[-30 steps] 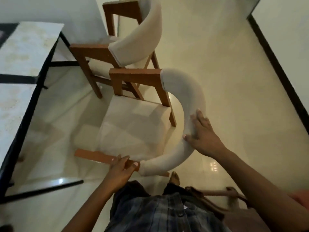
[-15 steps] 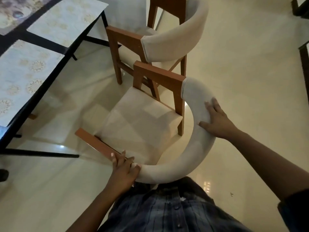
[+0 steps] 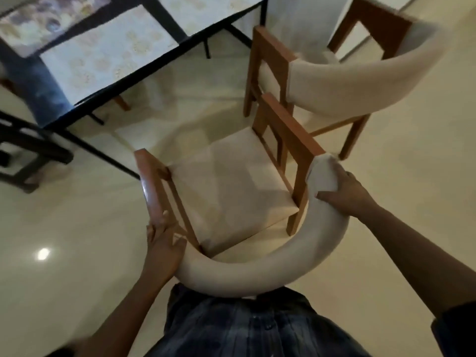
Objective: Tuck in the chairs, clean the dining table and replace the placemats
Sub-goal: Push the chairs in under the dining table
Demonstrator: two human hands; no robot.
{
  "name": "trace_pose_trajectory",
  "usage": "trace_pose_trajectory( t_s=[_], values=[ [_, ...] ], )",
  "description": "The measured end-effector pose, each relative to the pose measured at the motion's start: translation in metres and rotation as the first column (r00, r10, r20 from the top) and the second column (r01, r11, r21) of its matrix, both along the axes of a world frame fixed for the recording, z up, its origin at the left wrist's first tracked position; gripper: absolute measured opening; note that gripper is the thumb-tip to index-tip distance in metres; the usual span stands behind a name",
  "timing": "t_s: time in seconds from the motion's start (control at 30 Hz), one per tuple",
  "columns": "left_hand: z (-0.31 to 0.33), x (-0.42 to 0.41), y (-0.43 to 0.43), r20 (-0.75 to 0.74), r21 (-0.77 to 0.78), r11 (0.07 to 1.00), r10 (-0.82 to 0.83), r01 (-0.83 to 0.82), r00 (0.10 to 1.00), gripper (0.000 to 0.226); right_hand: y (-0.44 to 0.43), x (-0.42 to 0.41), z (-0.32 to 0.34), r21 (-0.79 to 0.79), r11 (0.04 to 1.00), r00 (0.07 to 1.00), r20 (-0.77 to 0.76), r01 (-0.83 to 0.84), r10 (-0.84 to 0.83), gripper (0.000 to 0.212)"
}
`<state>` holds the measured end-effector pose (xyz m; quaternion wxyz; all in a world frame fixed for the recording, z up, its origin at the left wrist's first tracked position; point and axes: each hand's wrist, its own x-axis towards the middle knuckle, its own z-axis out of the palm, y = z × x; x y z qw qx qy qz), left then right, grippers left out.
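Observation:
A wooden chair (image 3: pixel 231 181) with a cream seat and a curved cream padded backrest stands right in front of me, facing the dining table (image 3: pixel 164 24). My left hand (image 3: pixel 162 243) grips the chair where the left wooden armrest meets the backrest. My right hand (image 3: pixel 342 191) clasps the right end of the padded backrest. The table has a black frame and carries pale patterned placemats (image 3: pixel 110 55). The chair's seat lies outside the table edge.
A second matching chair (image 3: pixel 355 70) stands close behind the first, at the upper right, also out from the table. Black table legs and a dark base (image 3: pixel 31 155) sit at the left. Glossy cream floor stretches to the right and lower left.
The view has swung toward the table, which now fills the upper left. My right hand slid along the backrest to its right end. The left hand kept its grip at the armrest.

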<state>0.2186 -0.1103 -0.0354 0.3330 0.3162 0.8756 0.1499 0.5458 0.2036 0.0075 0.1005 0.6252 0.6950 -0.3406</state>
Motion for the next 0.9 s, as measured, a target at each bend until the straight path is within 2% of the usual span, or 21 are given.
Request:
trace_pose_trajectory(
  t_s=[0.1, 0.27, 0.33, 0.4, 0.47, 0.5, 0.6, 0.7, 0.77, 0.9],
  values=[
    [-0.004, 0.008, -0.002, 0.004, 0.000, 0.992, 0.127, -0.127, 0.992, 0.062, 0.017, -0.008, -0.006, -0.005, 0.998, 0.998, 0.031, -0.059, 0.059, 0.088],
    [-0.006, 0.010, 0.005, -0.005, 0.007, 0.965, 0.263, -0.263, 0.965, 0.086, 0.041, -0.014, -0.008, -0.058, 0.993, 0.995, -0.003, -0.099, 0.099, 0.110],
    [-0.007, 0.013, 0.009, -0.019, -0.003, 0.953, 0.303, -0.303, 0.953, 0.093, 0.048, -0.013, -0.011, -0.055, 0.995, 0.997, 0.000, -0.083, 0.083, 0.109],
    [-0.010, 0.016, 0.015, -0.031, -0.016, 0.911, 0.412, -0.412, 0.911, 0.098, 0.051, -0.021, -0.011, -0.057, 0.996, 0.998, 0.024, -0.061, 0.063, 0.100],
    [-0.011, 0.016, 0.018, -0.024, -0.013, 0.844, 0.536, -0.537, 0.844, 0.101, 0.052, -0.028, -0.008, -0.050, 0.999, 0.996, 0.085, -0.018, 0.022, 0.076],
    [-0.012, 0.015, 0.020, 0.001, -0.001, 0.809, 0.587, -0.587, 0.809, 0.101, 0.052, -0.030, -0.004, -0.049, 0.999, 0.993, 0.114, 0.009, -0.003, 0.066],
    [-0.015, 0.009, 0.021, 0.140, 0.021, 0.671, 0.732, -0.741, 0.667, 0.075, 0.055, -0.028, -0.010, -0.055, 0.998, 0.997, 0.070, -0.028, 0.032, 0.080],
    [-0.013, 0.003, 0.026, 0.233, -0.034, 0.553, 0.815, -0.833, 0.531, 0.053, 0.061, -0.029, -0.010, -0.061, 0.997, 0.997, 0.052, -0.057, 0.060, 0.079],
    [-0.012, 0.000, 0.027, 0.261, -0.053, 0.530, 0.825, -0.846, 0.501, 0.050, 0.064, -0.032, -0.012, -0.048, 0.997, 0.996, 0.069, -0.055, 0.058, 0.078],
    [-0.014, 0.000, 0.024, 0.281, -0.052, 0.533, 0.819, -0.844, 0.500, 0.050, 0.070, -0.034, -0.018, -0.058, 0.998, 0.996, 0.081, -0.039, 0.043, 0.072]
  ],
)
